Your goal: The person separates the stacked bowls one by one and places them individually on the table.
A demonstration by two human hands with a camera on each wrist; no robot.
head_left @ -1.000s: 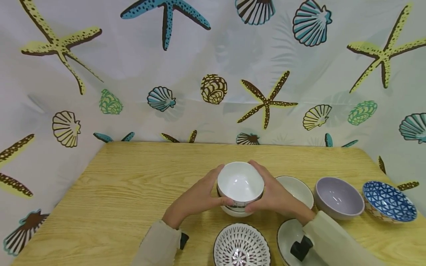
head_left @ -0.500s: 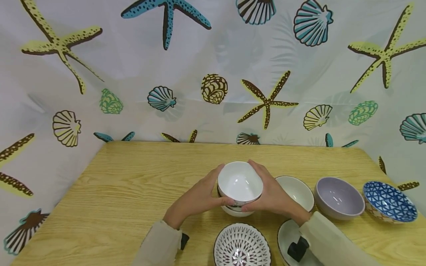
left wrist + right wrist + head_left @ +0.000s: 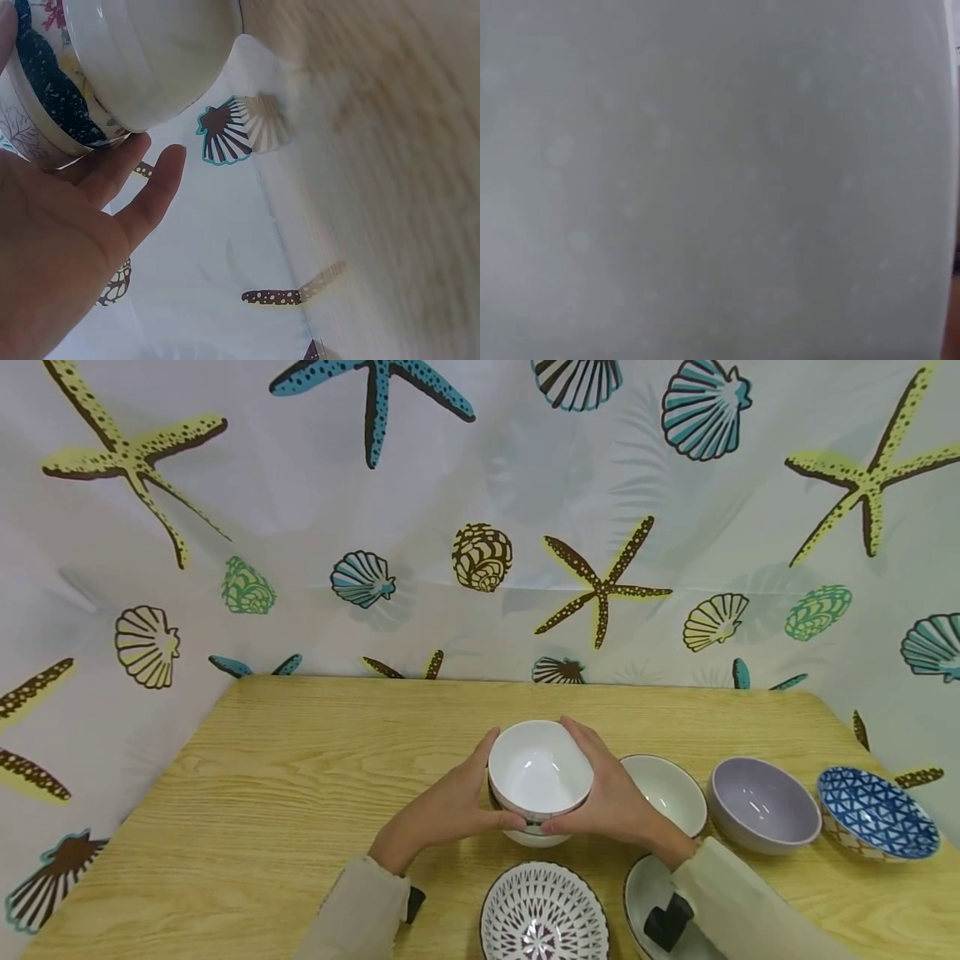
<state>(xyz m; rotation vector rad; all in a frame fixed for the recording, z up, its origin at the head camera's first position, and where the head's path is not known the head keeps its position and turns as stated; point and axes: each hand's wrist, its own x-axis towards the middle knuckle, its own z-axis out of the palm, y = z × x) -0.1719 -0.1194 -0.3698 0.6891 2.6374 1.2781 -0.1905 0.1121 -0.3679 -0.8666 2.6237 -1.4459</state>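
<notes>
Near the middle of the table, a white bowl [image 3: 542, 767] tops a stack of nested bowls. My left hand [image 3: 450, 800] grips it from the left and my right hand [image 3: 618, 800] from the right, with both thumbs at the front. In the left wrist view, a bowl with a dark blue band and flowers [image 3: 56, 86] sits between the branch-patterned top bowl [image 3: 22, 124] and a plain white bottom bowl [image 3: 161, 56]. Fingers of the left hand [image 3: 64, 217] lie along the stack's side. A blurred pale surface fills most of the right wrist view.
A patterned brown-and-white dish [image 3: 543, 910] stands in front of the stack. A cream bowl [image 3: 667, 789], a lilac bowl [image 3: 765, 806] and a blue-and-white bowl [image 3: 877, 810] line the right side. Under the right forearm lies another pale dish [image 3: 645, 893]. A printed cloth [image 3: 420, 627] hangs behind the table.
My right hand has shifted very slightly left, its thumb moving in along the front of the white bowl. Both hands remain around the stack, which stays in place.
</notes>
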